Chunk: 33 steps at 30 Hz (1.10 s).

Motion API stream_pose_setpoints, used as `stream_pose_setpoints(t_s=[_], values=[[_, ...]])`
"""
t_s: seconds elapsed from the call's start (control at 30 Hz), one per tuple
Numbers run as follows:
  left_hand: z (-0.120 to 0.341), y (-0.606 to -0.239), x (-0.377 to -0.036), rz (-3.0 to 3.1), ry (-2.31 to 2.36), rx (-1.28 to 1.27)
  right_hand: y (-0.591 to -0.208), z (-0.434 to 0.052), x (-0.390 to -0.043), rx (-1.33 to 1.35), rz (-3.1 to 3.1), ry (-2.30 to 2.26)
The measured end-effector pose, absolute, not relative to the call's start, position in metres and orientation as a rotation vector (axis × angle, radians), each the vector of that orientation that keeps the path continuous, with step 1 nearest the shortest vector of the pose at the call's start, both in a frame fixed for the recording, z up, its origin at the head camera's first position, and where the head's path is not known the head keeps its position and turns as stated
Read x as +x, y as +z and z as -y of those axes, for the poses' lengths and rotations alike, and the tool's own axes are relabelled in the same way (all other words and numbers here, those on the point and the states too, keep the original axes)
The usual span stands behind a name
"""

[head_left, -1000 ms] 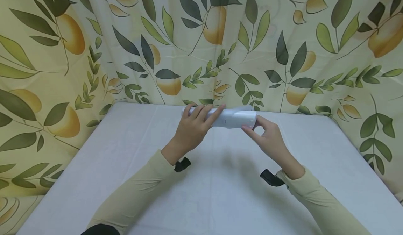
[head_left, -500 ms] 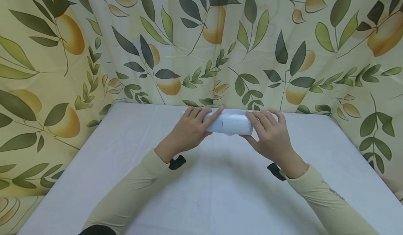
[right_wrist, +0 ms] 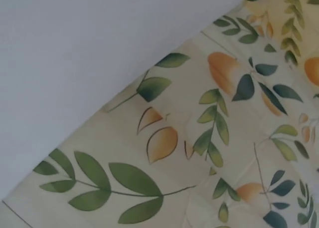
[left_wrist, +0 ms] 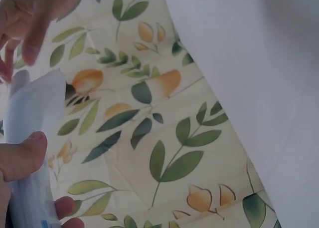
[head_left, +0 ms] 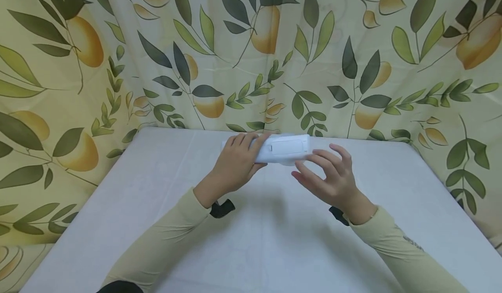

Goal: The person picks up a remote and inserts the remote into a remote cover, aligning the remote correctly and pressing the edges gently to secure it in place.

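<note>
A white elongated device (head_left: 288, 148) is held above the far part of the table in the head view. A rectangular panel with a small slot at its left end faces up on it. My left hand (head_left: 234, 164) grips its left end, fingers over the top and thumb below. Beside its right end is my right hand (head_left: 334, 180), fingers spread and loosely bent, holding nothing; whether a fingertip touches the device I cannot tell. In the left wrist view, the device (left_wrist: 35, 108) has a thin translucent edge, and the left thumb lies across it. The right wrist view shows neither hand nor device.
A white-covered table (head_left: 259, 240) spreads beneath both hands. Behind it and to the sides hangs a curtain (head_left: 251, 88) printed with leaves and fruit. Black straps (head_left: 222, 209) are on the wrists.
My right hand went from pinching the device's right end to laying its fingers over it, then came off with fingers spread. The device turned, bringing its rectangular panel into view.
</note>
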<state>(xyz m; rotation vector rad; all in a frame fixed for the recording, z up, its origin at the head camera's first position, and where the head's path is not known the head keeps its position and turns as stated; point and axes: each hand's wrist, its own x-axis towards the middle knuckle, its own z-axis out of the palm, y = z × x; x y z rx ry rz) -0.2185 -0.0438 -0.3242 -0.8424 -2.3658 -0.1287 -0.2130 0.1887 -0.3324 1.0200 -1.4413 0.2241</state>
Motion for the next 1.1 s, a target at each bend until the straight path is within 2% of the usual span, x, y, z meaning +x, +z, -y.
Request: stream_pose_setpoints(t_s=[0.3,0.53,1.1], values=[[0.045,-0.328,-0.208,2.437,-0.306,-0.895,-0.335,-0.186,-0.217,1.036,1.29,0.201],[0.046,-0.337,-0.201,2.421,-0.416,-0.804,-0.341,-0.187,-0.218,1.092,1.264,0.176],[0.049,-0.342,-0.197,2.401,-0.447,-0.794,-0.329,-0.201,-0.205,1.297,1.737,0.085]])
